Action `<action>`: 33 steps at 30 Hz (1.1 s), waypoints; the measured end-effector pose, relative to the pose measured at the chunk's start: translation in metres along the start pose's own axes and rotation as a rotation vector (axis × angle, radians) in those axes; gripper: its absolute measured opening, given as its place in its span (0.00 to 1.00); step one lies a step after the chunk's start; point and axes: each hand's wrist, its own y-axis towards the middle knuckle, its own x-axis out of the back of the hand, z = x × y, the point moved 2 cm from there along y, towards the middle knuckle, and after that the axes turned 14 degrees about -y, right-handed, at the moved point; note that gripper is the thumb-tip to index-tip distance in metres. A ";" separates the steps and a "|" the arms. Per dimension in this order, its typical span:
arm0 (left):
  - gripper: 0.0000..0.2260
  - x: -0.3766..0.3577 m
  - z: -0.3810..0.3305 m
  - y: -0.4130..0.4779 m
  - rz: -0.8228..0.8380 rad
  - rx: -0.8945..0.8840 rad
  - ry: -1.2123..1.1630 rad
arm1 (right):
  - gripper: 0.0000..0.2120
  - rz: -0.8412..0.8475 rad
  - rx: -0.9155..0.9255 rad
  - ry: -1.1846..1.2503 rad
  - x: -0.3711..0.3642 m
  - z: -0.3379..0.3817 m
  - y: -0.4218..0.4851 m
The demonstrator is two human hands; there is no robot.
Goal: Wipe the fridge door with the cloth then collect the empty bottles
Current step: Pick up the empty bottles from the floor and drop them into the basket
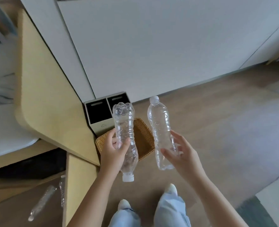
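The left hand is gripping a clear, crumpled plastic bottle around its ribbed middle, thumb across the front; the bottle is pointing its white cap toward six o'clock and its lobed base toward twelve. The right hand is cradling a second clear bottle in loosely curled fingers near its lower half, cap toward twelve o'clock. The two bottles are staying apart, a strip of floor showing between them.

Directly beneath the left bottle, a woven wicker basket is sitting on the floor, its rim curving out at three o'clock of that bottle. At eleven o'clock of the basket, a pale bin with two dark rectangular openings is standing against the white fridge door, which is filling the upper view with a smooth, flat face.

At nine o'clock, the rounded corner of a light wooden tabletop is jutting close to the left wrist. At seven o'clock, two more clear bottles are lying on the brown floor beside a wooden panel.

From three to five o'clock the wood-grain floor is lying open. At six o'clock, pale jeans and white shoes are showing.
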 end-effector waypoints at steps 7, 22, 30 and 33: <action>0.24 -0.015 0.015 0.009 -0.310 0.085 -0.036 | 0.28 0.320 0.208 -0.089 -0.020 0.003 0.098; 0.08 -0.072 0.119 0.085 -0.575 0.298 -0.162 | 0.30 0.626 0.275 -0.274 -0.129 -0.070 0.238; 0.23 -0.066 0.256 0.169 -0.534 0.405 -0.123 | 0.29 0.604 0.123 -0.274 -0.250 -0.153 0.274; 0.24 -0.071 0.310 0.191 -0.506 0.438 -0.092 | 0.29 0.607 0.084 -0.283 -0.296 -0.189 0.287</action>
